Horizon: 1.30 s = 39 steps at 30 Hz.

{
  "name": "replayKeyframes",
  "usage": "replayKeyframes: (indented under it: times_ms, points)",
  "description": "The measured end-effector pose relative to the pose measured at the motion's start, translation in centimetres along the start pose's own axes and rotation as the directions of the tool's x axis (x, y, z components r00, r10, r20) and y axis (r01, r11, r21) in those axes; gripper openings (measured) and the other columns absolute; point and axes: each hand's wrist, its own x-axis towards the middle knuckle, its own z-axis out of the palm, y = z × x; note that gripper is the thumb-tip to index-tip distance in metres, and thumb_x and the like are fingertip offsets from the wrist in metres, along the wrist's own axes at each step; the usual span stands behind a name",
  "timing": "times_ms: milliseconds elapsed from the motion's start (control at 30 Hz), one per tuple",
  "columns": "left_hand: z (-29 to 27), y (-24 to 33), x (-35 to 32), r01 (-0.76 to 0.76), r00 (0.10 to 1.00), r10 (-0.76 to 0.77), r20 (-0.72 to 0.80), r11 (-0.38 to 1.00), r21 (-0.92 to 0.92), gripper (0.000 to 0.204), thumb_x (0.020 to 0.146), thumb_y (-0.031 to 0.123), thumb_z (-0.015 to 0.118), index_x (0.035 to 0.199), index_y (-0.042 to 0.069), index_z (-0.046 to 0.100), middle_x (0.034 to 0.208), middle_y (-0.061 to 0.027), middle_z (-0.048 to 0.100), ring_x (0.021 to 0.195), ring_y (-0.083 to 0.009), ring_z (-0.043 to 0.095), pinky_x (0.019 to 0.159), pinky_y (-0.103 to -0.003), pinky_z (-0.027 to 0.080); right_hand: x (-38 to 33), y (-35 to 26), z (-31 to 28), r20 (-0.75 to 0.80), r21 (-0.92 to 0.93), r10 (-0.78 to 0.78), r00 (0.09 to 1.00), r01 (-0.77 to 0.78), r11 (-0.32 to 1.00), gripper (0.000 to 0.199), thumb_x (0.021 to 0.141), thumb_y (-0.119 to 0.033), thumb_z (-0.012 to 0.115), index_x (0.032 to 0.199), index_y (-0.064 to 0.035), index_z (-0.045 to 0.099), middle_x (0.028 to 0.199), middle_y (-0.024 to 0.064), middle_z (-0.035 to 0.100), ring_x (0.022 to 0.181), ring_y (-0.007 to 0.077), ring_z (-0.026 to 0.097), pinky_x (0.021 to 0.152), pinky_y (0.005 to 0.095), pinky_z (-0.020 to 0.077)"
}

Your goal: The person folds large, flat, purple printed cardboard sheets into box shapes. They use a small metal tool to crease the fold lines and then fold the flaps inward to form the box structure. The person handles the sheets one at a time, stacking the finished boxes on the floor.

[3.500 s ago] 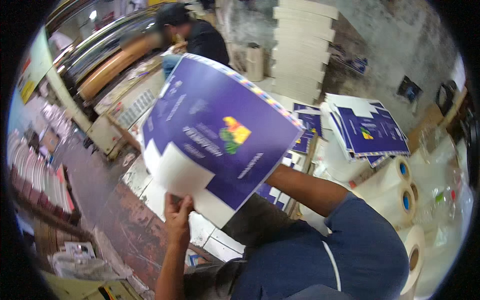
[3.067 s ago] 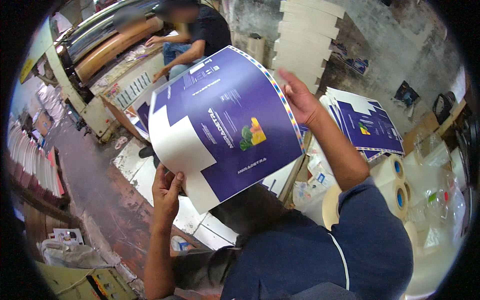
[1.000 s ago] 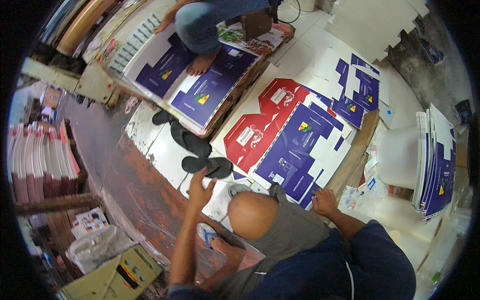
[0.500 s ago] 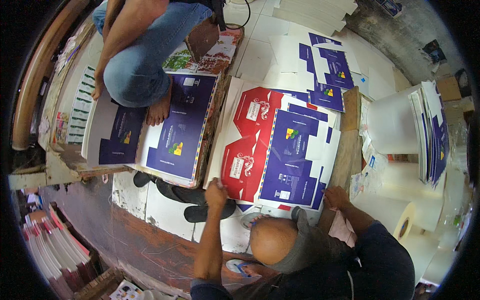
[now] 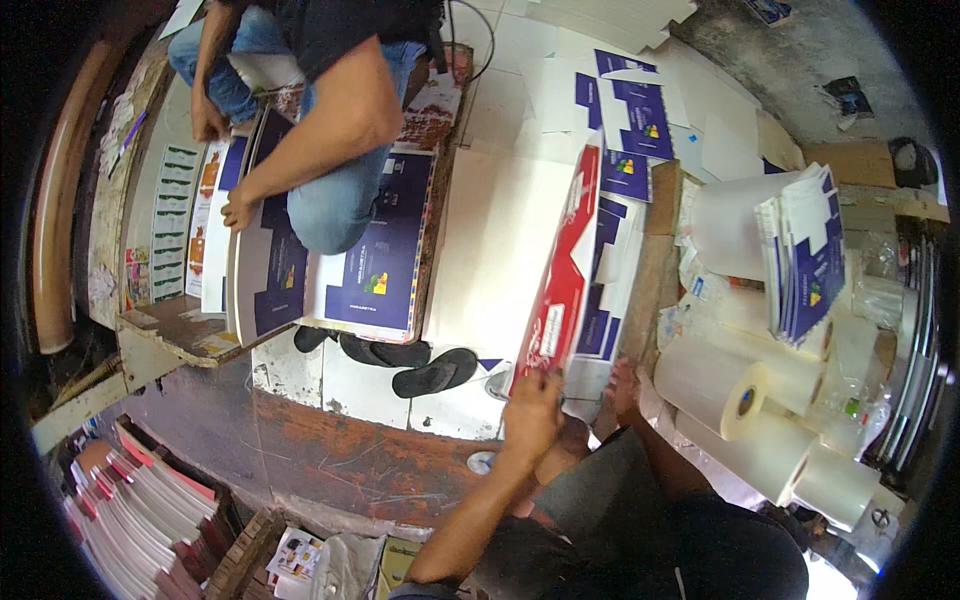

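My left hand (image 5: 535, 405) is closed on the near edge of a printed red cardboard sheet (image 5: 560, 285). The sheet is tilted up steeply, so only a narrow slanted band of its red face shows. Left of it lies a pale, blank sheet surface (image 5: 480, 240). My right hand (image 5: 622, 390) is just right of the sheet's near end, fingers apart and somewhat blurred, close to the near edge of purple-and-white cut sheets (image 5: 600, 335). Whether it touches them I cannot tell. The raised red sheet hides part of those purple sheets.
A co-worker's hand (image 5: 240, 208) grips upright sheets at the left platform, beside a flat purple sheet (image 5: 375, 250). Purple offcuts (image 5: 640, 115) lie beyond. On the right are film rolls (image 5: 700, 390) and leaning purple sheets (image 5: 810, 260). Black sandals (image 5: 435, 373) sit on the floor.
The red sheet, earlier flat, is now raised and tilted to the right, my left hand moving right with it. My right hand has shifted left. The co-worker leans in, hands on the sheets.
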Motion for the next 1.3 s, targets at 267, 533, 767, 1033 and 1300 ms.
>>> replayKeyframes:
  times_ms: [267, 533, 767, 1033, 1300]
  points:
    - [-1.5, 13.3, -7.4, -0.186, 0.942, 0.197, 0.271, 0.980, -0.064, 0.042, 0.079, 0.015, 0.067, 0.119, 0.005, 0.060, 0.104, -0.0124, 0.059, 0.094, -0.0318, 0.062, 0.073, -0.043, 0.056, -20.5, -18.7, 3.6, 0.240, -0.298, -0.220, 0.945, 0.288, 0.910, 0.036, 0.097, -0.029, 0.063, 0.119, 0.0001, 0.066, 0.107, 0.0076, 0.070, 0.096, 0.0150, 0.062, 0.090, 0.0338, 0.0490]
    - [-4.0, 13.1, -14.5, 0.164, 0.966, -0.035, 0.256, 0.848, -0.503, 0.083, 0.080, 0.047, 0.077, 0.138, -0.003, 0.044, 0.130, -0.0254, 0.050, 0.120, -0.0391, 0.052, 0.101, -0.047, 0.044, -25.9, -13.4, 1.0, 0.127, -0.328, -0.317, 0.940, 0.342, 0.881, 0.027, 0.093, -0.017, 0.065, 0.111, 0.0029, 0.069, 0.097, 0.0066, 0.071, 0.085, 0.0145, 0.062, 0.081, 0.0321, 0.0502]
    - [-6.7, 10.2, -16.1, 0.222, 0.935, -0.024, 0.353, 0.816, -0.534, 0.108, 0.072, 0.050, 0.083, 0.148, -0.006, 0.031, 0.151, -0.0290, 0.035, 0.142, -0.0396, 0.033, 0.116, -0.046, 0.028, -39.4, -13.5, 4.3, 0.277, -0.443, -0.272, 0.922, 0.374, 0.815, 0.031, 0.096, -0.029, 0.062, 0.101, 0.0020, 0.066, 0.079, -0.0005, 0.061, 0.073, 0.0099, 0.053, 0.066, 0.0298, 0.0465]
    - [-9.7, 10.1, -19.6, 0.404, 0.904, 0.020, 0.427, 0.283, -0.870, 0.097, 0.076, 0.029, 0.086, 0.152, 0.003, 0.031, 0.152, -0.0186, 0.038, 0.140, -0.0281, 0.037, 0.114, -0.041, 0.032, -44.5, -12.3, 4.3, 0.302, -0.308, -0.169, 0.938, 0.264, 0.914, 0.050, 0.095, -0.038, 0.065, 0.125, 0.0030, 0.061, 0.109, 0.0106, 0.067, 0.099, 0.0156, 0.061, 0.089, 0.0293, 0.0477]
    - [-8.2, 8.2, -21.1, 0.643, 0.761, -0.034, 0.647, 0.165, -0.748, 0.073, 0.091, 0.020, 0.073, 0.152, 0.010, 0.035, 0.142, -0.0086, 0.052, 0.132, -0.0172, 0.045, 0.109, -0.034, 0.037, -42.4, -9.2, 2.6, 0.336, -0.325, -0.201, 0.920, 0.313, 0.892, 0.068, 0.087, -0.044, 0.074, 0.131, 0.0030, 0.055, 0.114, 0.0158, 0.062, 0.101, 0.0201, 0.060, 0.088, 0.0326, 0.0487]
